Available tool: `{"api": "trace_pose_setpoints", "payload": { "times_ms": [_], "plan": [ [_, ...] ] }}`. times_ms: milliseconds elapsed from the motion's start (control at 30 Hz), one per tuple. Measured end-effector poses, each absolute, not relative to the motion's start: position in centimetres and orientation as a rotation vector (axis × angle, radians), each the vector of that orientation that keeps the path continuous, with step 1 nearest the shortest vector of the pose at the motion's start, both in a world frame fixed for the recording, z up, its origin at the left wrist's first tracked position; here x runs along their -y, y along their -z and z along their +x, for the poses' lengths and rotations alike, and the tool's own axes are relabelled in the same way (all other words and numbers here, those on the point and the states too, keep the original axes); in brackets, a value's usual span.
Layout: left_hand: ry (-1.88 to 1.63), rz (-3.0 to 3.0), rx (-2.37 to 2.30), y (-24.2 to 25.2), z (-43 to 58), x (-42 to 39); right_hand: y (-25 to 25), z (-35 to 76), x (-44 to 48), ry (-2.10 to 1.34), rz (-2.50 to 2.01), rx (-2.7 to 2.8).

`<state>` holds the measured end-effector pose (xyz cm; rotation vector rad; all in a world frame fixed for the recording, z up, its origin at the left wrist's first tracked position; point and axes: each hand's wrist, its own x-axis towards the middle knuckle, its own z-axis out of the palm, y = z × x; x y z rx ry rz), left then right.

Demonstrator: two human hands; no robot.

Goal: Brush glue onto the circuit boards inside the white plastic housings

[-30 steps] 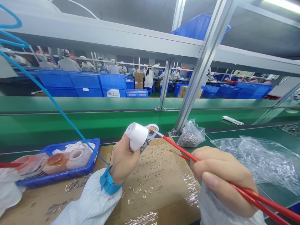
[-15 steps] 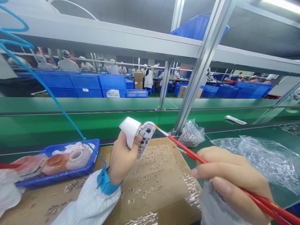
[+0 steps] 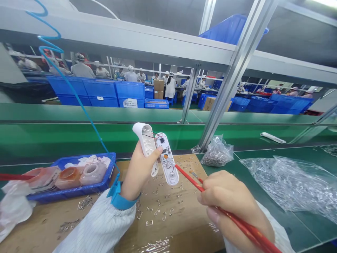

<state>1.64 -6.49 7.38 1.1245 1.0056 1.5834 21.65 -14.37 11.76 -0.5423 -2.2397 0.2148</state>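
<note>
Brushing is, as I judge, the step now in hand: you are working on the inner side of the circuit panel [image 3: 171, 172]. The fingers of your left hand [image 3: 138, 172] are gripping the white shell [image 3: 143, 137] from below, and your left thumb is pressing the panel's near edge. The panel is lying just to the right of this thumb, and thin wires [image 3: 152, 133] are joining it to the shell above. The fingers of your right hand [image 3: 234, 207] are closing around the red brush [image 3: 188, 176] and also a second brush [image 3: 195, 175]. The first tip, ahead of these fingers, is seemingly touching the panel's middle. Below your left fingers, small metal parts [image 3: 149, 223] are lying on cardboard [image 3: 192, 214].

The next move is probably calling for light, steady strokes, with the left thumb holding firmly, so that the wires are not being pulled.

Compared with half a second ago, the panel's inner face is now turning more fully to you, the shell is showing its hollow inside, and the brush tip is resting lower, no longer at the panel's upper end.
</note>
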Motion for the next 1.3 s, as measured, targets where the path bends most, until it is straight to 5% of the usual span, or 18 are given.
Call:
{"api": "trace_pose_setpoints", "payload": {
  "times_ms": [1300],
  "plan": [
    [-1.449,1.327,-1.143,-6.0,2.4,6.0,-11.4,21.8,13.0,-0.582,-0.793,2.202]
  ]
}}
